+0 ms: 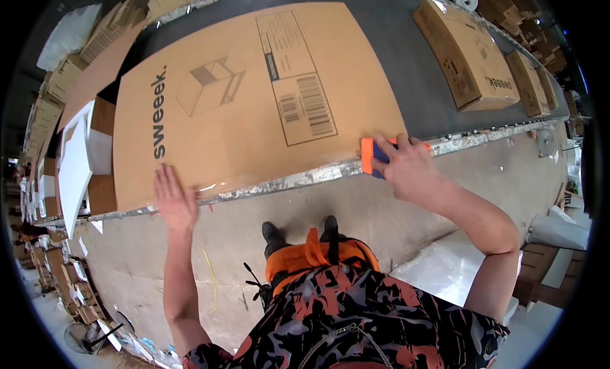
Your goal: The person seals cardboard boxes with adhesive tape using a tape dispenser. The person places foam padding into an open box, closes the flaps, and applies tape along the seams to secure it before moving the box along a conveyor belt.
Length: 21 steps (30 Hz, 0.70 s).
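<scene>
A large flat brown carton (241, 108) lies on the dark conveyor in front of me, printed with a line drawing of furniture and a label panel. My left hand (174, 199) rests on its near left edge, fingers stretched out flat. Beside the fingers, a shiny strip like clear tape shows along the edge. At the carton's near right corner my right hand (410, 167) is closed round an orange and dark-blue tool (367, 155), which looks like a tape dispenser. My fingers hide much of it.
Further right on the conveyor (416, 93) stand a smaller carton (467, 58) and more boxes. At the left is an open carton with white panels (76, 159). A worn metal rail (305, 177) runs along the near side. Clear plastic sheeting (438, 267) lies behind my right arm.
</scene>
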Tool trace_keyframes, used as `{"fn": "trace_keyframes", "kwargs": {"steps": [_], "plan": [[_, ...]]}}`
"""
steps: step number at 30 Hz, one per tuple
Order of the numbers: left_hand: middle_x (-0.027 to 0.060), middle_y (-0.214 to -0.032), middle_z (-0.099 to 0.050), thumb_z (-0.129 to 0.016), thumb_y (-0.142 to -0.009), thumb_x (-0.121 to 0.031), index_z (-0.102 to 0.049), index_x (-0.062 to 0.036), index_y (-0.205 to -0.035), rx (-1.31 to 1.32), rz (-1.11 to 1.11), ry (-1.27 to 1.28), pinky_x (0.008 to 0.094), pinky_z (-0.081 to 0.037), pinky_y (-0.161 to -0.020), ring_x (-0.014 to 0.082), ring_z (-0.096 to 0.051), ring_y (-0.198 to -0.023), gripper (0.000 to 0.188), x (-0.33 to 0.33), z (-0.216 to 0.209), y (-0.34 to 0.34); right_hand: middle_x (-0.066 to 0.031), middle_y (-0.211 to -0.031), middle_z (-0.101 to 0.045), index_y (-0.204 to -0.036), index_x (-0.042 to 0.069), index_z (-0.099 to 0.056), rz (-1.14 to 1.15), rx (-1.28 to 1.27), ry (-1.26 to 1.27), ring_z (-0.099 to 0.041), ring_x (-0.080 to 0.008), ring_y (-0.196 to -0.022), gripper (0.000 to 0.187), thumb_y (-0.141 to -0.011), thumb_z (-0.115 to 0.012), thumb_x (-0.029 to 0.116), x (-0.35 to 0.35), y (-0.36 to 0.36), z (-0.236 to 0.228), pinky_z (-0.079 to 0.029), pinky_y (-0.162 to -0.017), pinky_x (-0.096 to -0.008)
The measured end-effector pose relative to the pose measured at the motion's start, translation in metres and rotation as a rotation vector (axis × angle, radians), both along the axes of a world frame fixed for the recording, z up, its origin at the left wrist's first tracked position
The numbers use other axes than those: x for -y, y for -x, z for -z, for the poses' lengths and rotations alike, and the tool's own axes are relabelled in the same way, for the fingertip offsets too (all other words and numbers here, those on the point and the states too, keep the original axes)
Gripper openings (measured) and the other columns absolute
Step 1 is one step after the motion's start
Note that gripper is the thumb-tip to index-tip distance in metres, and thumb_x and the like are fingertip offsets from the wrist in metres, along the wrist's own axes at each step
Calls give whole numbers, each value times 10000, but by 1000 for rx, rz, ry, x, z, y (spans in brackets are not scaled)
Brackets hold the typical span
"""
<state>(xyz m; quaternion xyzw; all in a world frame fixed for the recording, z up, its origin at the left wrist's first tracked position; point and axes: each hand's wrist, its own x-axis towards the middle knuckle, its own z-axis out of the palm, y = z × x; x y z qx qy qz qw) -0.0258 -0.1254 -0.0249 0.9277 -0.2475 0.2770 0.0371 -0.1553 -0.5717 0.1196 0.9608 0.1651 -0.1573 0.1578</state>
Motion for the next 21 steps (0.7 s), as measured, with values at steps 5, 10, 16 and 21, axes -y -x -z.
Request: {"fn": "trace_keyframes", "kwargs": {"steps": [5, 10, 16, 21], "plan": [[258, -1475, -288, -655, -765, -533, -294, 55, -1418, -513, 292, -139, 514, -156, -1157, 417, -215, -1398, 950, 186, -40, 26, -208, -1227, -556, -899, 58, -730, -146, 57, 21, -598, -311, -921, 235, -681, -673, 127, 11, -3, 12, -490, -722, -387], [276, -1506, -214, -445, -830, -679, -267, 32, -1445, -415, 292, -232, 553, -136, -1141, 501, -200, -1375, 957, 264, -25, 36, -132, -1015, -619, -848, 45, -726, -182, -23, 174, -581, -247, -829, 176, -727, -631, 132, -32, -16, 9, -455, -596, -357], [264, -1514, -212, -380, -854, -679, -259, 31, -1448, -249, 311, -221, 591, -140, -1124, 556, -207, -1347, 934, 293, -9, 37, -207, -1067, -634, -974, 40, -701, -448, 195, 1369, -540, -209, -694, 286, -714, -629, 135, -77, 11, 96, -409, -510, -338], [227, -1487, -298, -577, -791, -624, -318, 28, -1414, -399, 293, -135, 483, -232, -1134, 403, -274, -1381, 938, 207, -4, 32, -119, -970, -689, -976, 97, -717, -533, -169, 974, -623, -222, -707, 343, -670, -692, 250, -27, 17, 119, -433, -526, -379]]}}
